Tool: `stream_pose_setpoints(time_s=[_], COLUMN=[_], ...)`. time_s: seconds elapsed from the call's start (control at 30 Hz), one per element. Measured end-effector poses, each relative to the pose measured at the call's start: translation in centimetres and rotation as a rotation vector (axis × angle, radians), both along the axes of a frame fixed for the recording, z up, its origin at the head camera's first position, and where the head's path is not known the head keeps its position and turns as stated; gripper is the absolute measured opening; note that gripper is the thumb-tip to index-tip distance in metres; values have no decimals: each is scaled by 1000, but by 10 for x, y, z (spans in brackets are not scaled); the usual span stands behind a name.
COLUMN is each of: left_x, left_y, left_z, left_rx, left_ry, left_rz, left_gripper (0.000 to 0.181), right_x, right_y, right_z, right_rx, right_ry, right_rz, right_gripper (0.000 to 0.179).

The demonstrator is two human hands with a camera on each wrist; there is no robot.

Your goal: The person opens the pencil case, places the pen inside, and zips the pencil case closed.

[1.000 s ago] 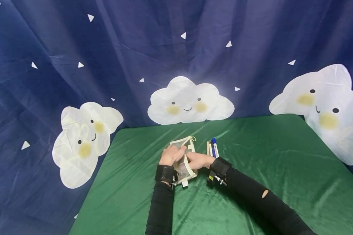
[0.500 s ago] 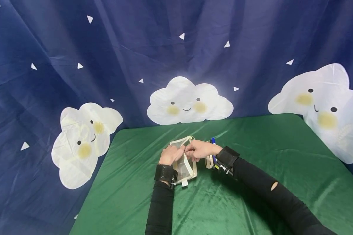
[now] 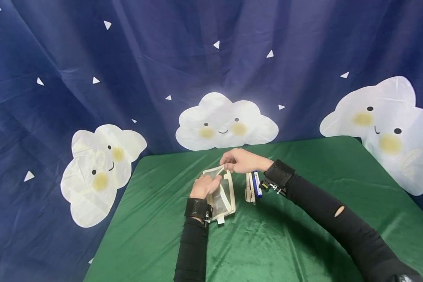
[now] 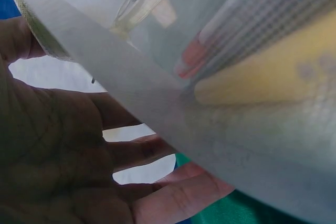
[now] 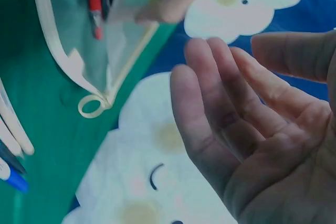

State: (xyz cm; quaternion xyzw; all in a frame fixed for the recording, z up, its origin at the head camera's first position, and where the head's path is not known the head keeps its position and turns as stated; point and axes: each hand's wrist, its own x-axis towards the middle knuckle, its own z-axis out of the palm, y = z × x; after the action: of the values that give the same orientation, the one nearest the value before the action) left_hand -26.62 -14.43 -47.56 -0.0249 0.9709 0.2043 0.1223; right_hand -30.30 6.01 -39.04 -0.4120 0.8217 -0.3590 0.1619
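Observation:
A translucent pencil pouch (image 3: 223,204) with cream edging lies on the green cloth. My left hand (image 3: 203,186) grips its left edge between thumb and fingers. Through the sheer side, the left wrist view shows a red-tipped pen (image 4: 191,56) and a yellow rounded item (image 4: 262,74). My right hand (image 3: 243,160) is raised over the pouch's far end, fingers loosely bent and thumb apart. Nothing shows between those fingers in the right wrist view, where the zipper's pull ring (image 5: 81,107) lies at the pouch's corner, apart from them.
Beside the pouch on the right lie several pens (image 3: 250,190) and a blue-and-white marker (image 3: 257,184), side by side. Green cloth (image 3: 144,235) covers the table. Behind its far edge hangs a dark blue curtain (image 3: 162,47) with white clouds.
My right hand has come out of the pouch's mouth and moved up to its far end, uncovering the pens. The left hand has kept its hold on the pouch.

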Motion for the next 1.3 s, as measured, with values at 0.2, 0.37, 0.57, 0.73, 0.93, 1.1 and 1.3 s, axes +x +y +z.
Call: stream_pose_setpoints(time_s=[0.2,0.37,0.57,0.73,0.93,1.1,1.3], left_x=[2,2,2,2,1,1,0], left_y=[-1,-2,-4,-3,-2,-2,-2], left_z=[-1,-2,-2,-2,-2,-2,-2], left_rx=[7,4,2,1,-4,-17,-11], left_ry=[11,27,43,36,25,38,33], left_rz=[7,3,-1,2,1,3,5], left_gripper=[74,74,71,73,74,72,73], right_x=[-4,-17,-34,-46,-57,-59,-55], right_y=[11,24,36,46,56,59,57], right_z=[18,17,8,-5,-26,-45,-64], right_rx=[-34,-80,-105,-72,13,152,297], right_ry=[72,153,217,215,234,210,8], right_rz=[-152,-282,-388,-443,-479,-474,-498], right_gripper=[31,30,28,29,30,33,38])
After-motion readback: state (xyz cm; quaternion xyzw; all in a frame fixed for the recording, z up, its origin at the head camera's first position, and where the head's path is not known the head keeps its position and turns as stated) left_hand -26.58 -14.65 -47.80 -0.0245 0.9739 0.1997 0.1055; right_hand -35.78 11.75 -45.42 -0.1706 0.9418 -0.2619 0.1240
